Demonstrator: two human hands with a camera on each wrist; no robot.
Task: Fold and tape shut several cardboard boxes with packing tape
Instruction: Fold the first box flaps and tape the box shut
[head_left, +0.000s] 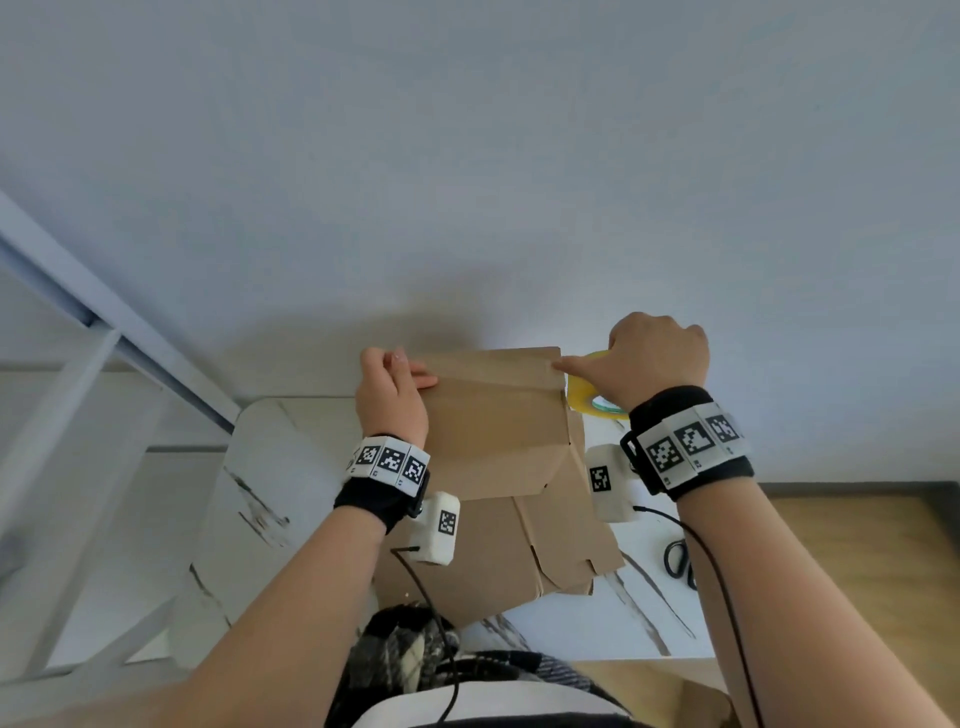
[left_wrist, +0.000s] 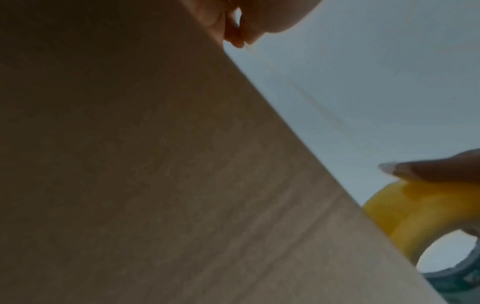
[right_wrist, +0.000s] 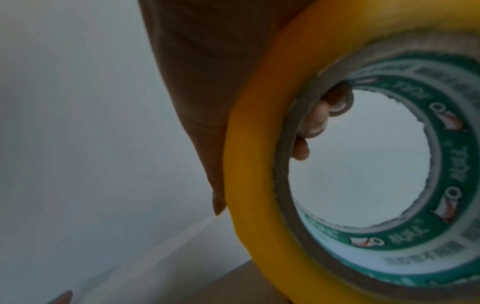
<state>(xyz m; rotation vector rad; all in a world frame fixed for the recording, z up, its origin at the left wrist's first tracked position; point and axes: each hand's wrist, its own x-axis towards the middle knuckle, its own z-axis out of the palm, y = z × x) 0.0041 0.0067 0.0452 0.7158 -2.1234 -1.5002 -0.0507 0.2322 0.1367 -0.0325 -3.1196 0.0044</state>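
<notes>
Left hand (head_left: 390, 395) lies on the top left edge of the cardboard box (head_left: 498, 431), fingers bent over the tape strip there. Right hand (head_left: 655, 358) grips the yellow packing tape roll (head_left: 584, 391) at the box's 3 o'clock corner, fingers through the core. Box stands on the white marbled surface (head_left: 270, 467); scissors (head_left: 679, 560) lie at 4 o'clock.

Our right hand (right_wrist: 207, 92) takes a grip on a yellow roll of packing tape (right_wrist: 249, 164), fingertips (right_wrist: 315, 121) curled inside its green-printed core (right_wrist: 441, 156). A cardboard corner (right_wrist: 233, 288) shows below, a pale wall (right_wrist: 78, 102) behind.
</notes>
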